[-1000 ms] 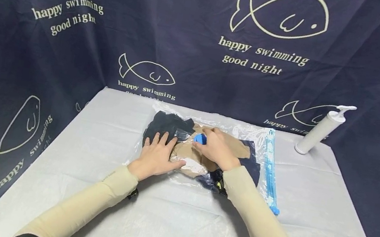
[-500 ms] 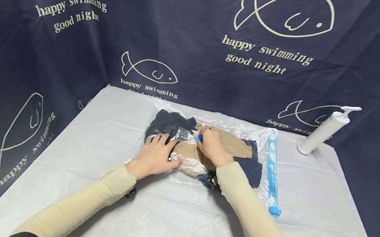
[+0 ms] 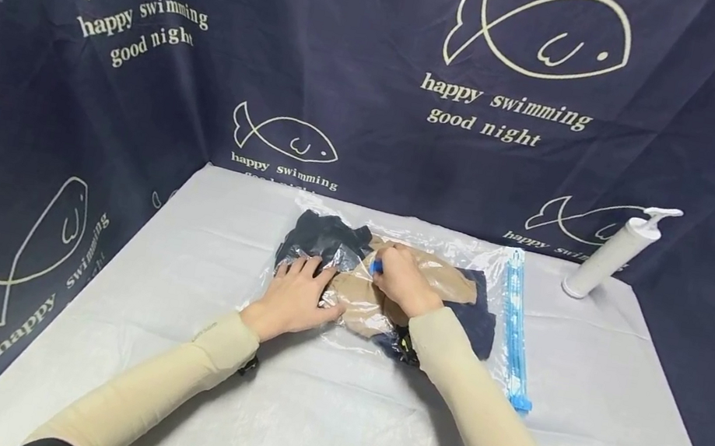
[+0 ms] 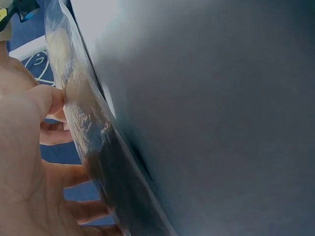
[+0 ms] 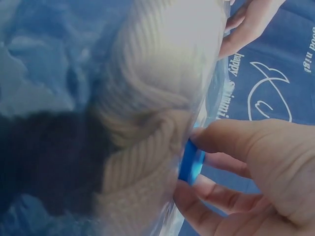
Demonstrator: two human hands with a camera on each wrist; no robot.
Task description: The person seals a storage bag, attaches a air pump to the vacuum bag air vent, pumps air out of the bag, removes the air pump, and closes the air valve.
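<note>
A clear plastic vacuum storage bag [image 3: 496, 265] lies flat on the table with folded clothes inside: a black garment [image 3: 321, 234] at left, a beige ribbed one [image 3: 354, 303] in the middle, navy cloth [image 3: 476, 328] at right. My left hand [image 3: 293, 302] rests on the bag's left part, fingers spread over the plastic. With thumb and fingers, my right hand [image 3: 406, 282] pinches a round blue valve cap [image 5: 189, 164] on the bag's top face. In the head view most of that cap is hidden behind the right hand.
A blue zip strip [image 3: 515, 330] runs along the bag's right end. Behind it, a white hand pump [image 3: 613, 256] stands upright near the table's back right corner. Dark blue printed cloth [image 3: 380, 85] hangs around the back and sides of the white table [image 3: 323, 430].
My right hand has turned and closed in around the blue cap, covering more of it. The left hand stays in place on the bag. The head view has shifted slightly.
</note>
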